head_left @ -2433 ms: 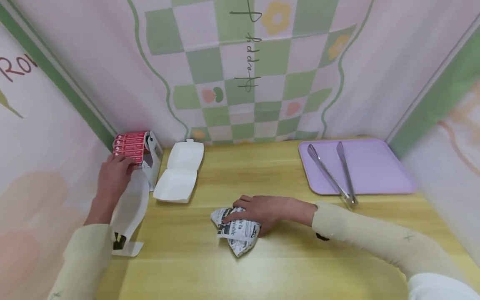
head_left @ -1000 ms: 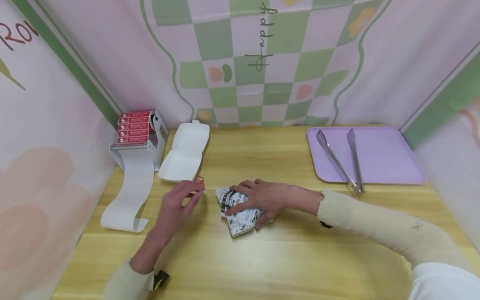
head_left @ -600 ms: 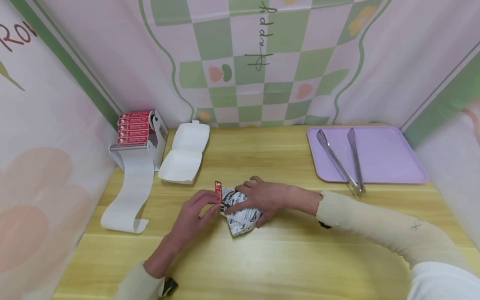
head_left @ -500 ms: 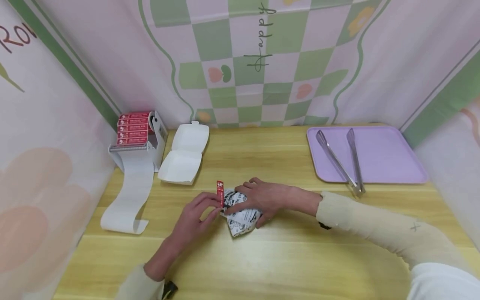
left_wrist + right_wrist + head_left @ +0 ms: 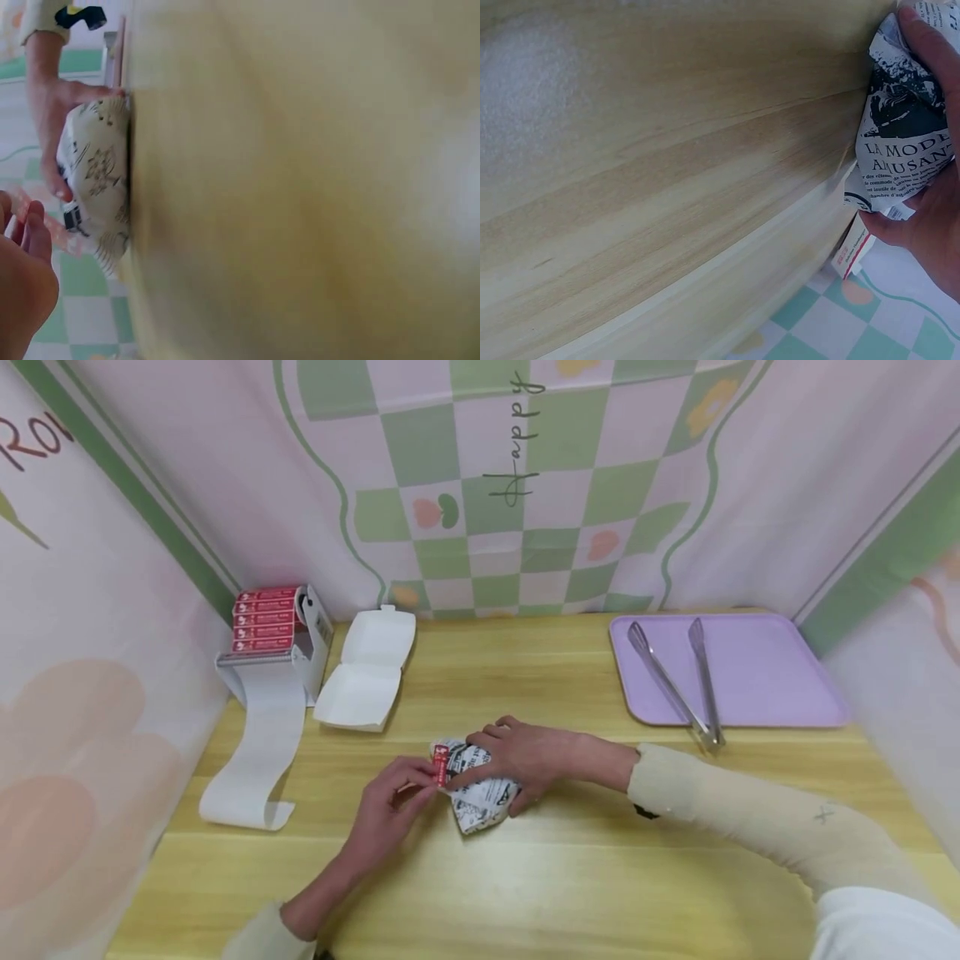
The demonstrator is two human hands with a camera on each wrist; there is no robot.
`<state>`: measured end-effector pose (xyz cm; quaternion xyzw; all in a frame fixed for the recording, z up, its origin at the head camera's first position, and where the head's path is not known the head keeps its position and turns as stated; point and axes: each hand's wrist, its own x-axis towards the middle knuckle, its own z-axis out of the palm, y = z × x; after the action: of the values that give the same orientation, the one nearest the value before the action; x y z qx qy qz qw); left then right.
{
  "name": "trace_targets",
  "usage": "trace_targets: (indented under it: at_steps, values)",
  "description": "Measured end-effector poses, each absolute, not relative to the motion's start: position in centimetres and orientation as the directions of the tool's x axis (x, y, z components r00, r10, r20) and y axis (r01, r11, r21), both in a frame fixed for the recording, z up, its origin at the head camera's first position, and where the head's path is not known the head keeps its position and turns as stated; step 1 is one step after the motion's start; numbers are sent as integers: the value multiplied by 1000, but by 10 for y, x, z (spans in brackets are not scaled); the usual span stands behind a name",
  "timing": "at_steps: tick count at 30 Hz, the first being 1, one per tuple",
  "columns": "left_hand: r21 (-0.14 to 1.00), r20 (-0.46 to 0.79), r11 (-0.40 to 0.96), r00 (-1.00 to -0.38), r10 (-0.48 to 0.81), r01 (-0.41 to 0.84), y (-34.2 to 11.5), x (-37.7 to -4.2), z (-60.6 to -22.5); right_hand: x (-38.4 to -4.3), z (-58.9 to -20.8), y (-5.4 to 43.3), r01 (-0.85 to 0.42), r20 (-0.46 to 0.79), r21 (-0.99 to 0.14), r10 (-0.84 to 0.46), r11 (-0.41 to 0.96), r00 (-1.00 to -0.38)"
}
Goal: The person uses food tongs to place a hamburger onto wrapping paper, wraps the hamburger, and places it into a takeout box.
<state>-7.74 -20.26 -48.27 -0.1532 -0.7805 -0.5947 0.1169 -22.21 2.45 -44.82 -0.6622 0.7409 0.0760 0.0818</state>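
A small package wrapped in newspaper-print paper (image 5: 480,806) lies on the wooden table, its ends folded to points. My right hand (image 5: 528,756) grips it from above and from the right, fingers spread over its top; in the right wrist view, thumb and fingers span the package (image 5: 900,161). At the package's left end, my left hand (image 5: 388,814) pinches the lower end of a red printed sticker (image 5: 440,764) between thumb and fingers. The sticker overlaps the wrapping there. In the left wrist view the left hand (image 5: 26,277) is partly cut off.
Back left stands a label dispenser (image 5: 300,643) with a red sticker roll, its white backing strip (image 5: 262,752) trailing forward. Beside it is an open white clamshell box (image 5: 363,693). At the back right a purple tray (image 5: 772,677) bears metal tongs (image 5: 675,693), handle end over its front edge.
My left hand has come from the dispenser to the package with a red sticker. The sticker, earlier sticking up, now lies lower against the wrapping. The right hand stays on the package.
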Motion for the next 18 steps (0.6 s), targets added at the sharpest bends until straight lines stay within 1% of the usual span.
trace_targets:
  at_steps: [4, 7, 11, 18]
  values:
    - [932, 307, 170, -947, 97, 320, -199, -75, -490, -222, -447, 24, -993, -239, 15, -964, 117, -118]
    - [944, 282, 150, -955, 88, 293, -197, -74, -493, -223, -447, 24, -993, -243, 8, -963, 121, -119]
    - [941, 293, 152, -953, 71, 301, -195, -73, -494, -225, -449, 25, -992, -231, -14, -966, 122, -115]
    - [932, 319, 161, -946, 59, 325, -190, -72, -496, -225, -450, 26, -991, -207, 12, -969, 133, -133]
